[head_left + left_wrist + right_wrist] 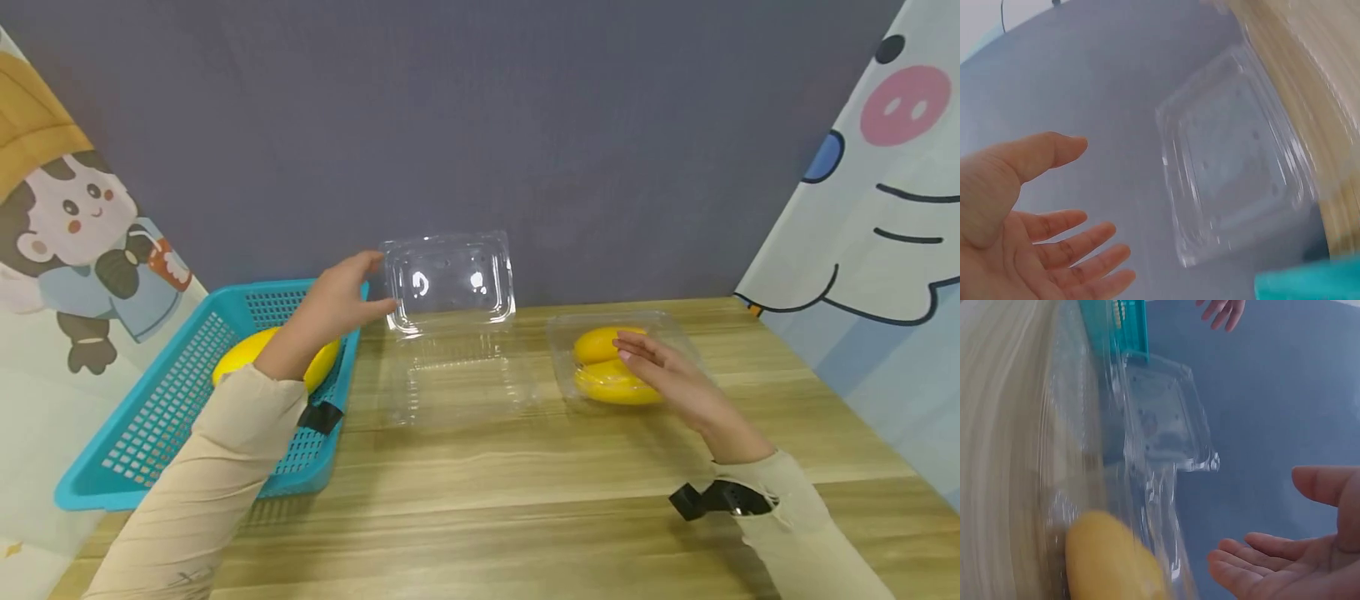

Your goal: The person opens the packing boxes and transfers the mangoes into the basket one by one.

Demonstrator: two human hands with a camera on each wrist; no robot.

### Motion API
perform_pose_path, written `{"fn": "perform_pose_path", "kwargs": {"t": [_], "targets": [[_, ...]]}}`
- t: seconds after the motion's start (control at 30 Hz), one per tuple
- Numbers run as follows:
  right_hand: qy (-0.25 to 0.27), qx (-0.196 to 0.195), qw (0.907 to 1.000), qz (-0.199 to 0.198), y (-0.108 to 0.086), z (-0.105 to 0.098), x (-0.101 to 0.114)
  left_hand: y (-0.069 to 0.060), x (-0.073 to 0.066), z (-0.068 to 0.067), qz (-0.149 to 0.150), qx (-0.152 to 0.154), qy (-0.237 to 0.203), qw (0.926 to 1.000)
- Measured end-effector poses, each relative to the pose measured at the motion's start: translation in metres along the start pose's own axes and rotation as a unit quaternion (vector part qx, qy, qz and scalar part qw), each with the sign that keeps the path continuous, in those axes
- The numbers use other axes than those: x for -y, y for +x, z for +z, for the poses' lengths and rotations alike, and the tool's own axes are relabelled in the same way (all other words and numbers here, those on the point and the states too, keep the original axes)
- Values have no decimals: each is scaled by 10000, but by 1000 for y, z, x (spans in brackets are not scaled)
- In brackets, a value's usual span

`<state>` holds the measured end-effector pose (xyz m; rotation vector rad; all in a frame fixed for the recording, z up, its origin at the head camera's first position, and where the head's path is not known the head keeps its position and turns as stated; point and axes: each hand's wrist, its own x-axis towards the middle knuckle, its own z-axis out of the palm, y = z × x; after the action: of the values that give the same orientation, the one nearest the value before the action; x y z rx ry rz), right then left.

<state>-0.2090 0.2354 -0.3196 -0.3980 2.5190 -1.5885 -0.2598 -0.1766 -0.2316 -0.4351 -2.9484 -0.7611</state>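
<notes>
A clear plastic clamshell box stands open at the table's middle, its base (461, 387) flat and its lid (450, 283) raised against the grey wall. My left hand (341, 296) hovers by the lid's left edge, thumb and fingers spread; the left wrist view shows a gap between hand (1041, 240) and lid (1229, 156). To the right, a second clear box (561, 333) contains two yellow, mango-like fruits (615, 385). Above its right side is my right hand (675, 383), fingers extended and holding nothing. Whether that box's lid is closed, I cannot tell.
A turquoise basket (326, 467) with yellow fruit (243, 352) stands at the left, partly hidden under my left arm. Behind the wooden table (480, 517) rises a grey wall (480, 125), with cartoon-printed panels at both sides.
</notes>
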Motion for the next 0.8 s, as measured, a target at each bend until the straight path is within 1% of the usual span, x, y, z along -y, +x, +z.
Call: {"fn": "perform_pose_path", "kwargs": {"t": [0.1,0.2,0.43,0.53,0.67,0.73,0.8], "targets": [[162,-80,9998,-1,0,-9,-6,1,-12,10,208,-16,-37,9998],[348,-161,9993,44,0,-17,-12,4,-24,20,415,31,-40,9991],[218,-394,9989,118,-2,-30,-22,8,-51,44,786,174,-333,9962],[254,-466,9986,87,-5,-37,-25,9,-58,56,919,277,-368,9947],[231,-500,9985,68,-9,-45,-32,10,-65,68,1003,349,-431,9934],[129,-577,9982,77,-11,-48,-35,10,-69,74,1070,375,-513,9922],[-127,-750,9970,106,-14,-50,-37,11,-73,79,1152,385,-623,9906]]}}
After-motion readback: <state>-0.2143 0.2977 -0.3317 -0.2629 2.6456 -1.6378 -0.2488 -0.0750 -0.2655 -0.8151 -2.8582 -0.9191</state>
